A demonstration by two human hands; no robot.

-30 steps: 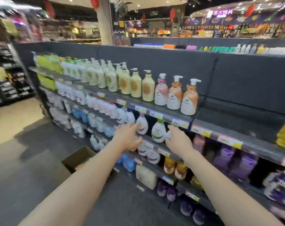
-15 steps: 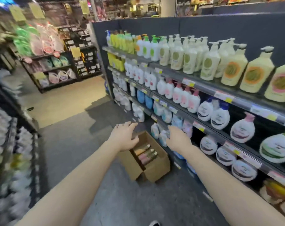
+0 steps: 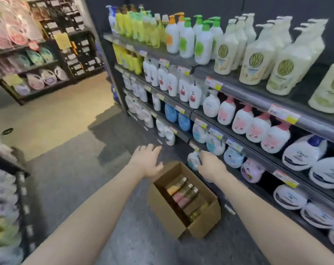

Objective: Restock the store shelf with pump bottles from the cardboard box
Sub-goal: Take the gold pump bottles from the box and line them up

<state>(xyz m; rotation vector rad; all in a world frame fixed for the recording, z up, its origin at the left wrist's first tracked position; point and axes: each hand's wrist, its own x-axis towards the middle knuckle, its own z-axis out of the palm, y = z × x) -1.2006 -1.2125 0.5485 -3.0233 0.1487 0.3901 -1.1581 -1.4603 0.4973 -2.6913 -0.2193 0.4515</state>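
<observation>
An open cardboard box (image 3: 202,222) stands on the grey floor beside the store shelf (image 3: 244,94). Several pump bottles (image 3: 181,194) lie on their sides inside it, showing orange, pink and yellowish bodies. My left hand (image 3: 148,161) hovers above the box's far left corner, palm down, fingers spread, holding nothing. My right hand (image 3: 210,165) hangs over the box's far right edge, close to a low shelf tier; it seems empty with its fingers loosely curled. The shelf tiers hold rows of upright pump bottles in white, cream, green and pink.
The shelf unit runs along the right, its lower tiers jutting toward the box. Another rack (image 3: 7,197) with packaged goods stands at the left edge. A further display rack (image 3: 38,69) stands across a beige floor strip (image 3: 53,115). Grey aisle floor lies between.
My view has swung left and down from the upper shelf to the floor. The box has come into view below my hands, and both hands have lowered toward it.
</observation>
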